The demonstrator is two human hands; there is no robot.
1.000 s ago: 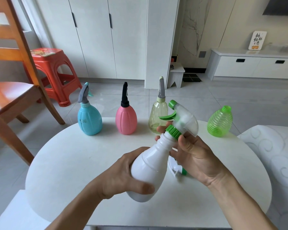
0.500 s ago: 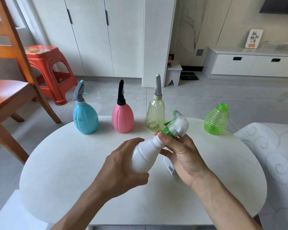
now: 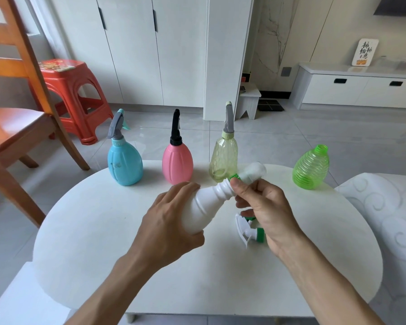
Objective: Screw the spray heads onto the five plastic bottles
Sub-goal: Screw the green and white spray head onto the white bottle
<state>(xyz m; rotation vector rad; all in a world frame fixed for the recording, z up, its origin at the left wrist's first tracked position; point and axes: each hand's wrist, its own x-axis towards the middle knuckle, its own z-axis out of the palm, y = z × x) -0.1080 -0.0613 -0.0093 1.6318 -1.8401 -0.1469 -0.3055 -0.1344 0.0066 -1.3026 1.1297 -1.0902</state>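
Note:
My left hand [image 3: 168,227] grips the body of a white bottle [image 3: 203,208], tilted with its neck pointing up and right. My right hand [image 3: 265,207] is closed around a white spray head with a green collar [image 3: 251,172] at the bottle's mouth. Along the far edge of the white round table [image 3: 92,231] stand a blue bottle [image 3: 124,164], a pink bottle [image 3: 177,163] and a pale yellow bottle [image 3: 223,160], each with a spray head on. A green ribbed bottle [image 3: 311,167] stands at the far right with an open neck. A loose white and green spray head [image 3: 250,232] lies under my right hand.
A wooden chair [image 3: 14,118] stands left of the table, with a red plastic stool [image 3: 70,95] behind it. A white patterned cushion [image 3: 389,219] lies to the right. White cupboards [image 3: 150,50] and a low cabinet [image 3: 361,87] line the back wall.
The white bottle has tipped lower and its neck threads now show. My right hand has turned and wrapped more around the spray head, whose green trigger is now hidden. My left hand shifted on the body.

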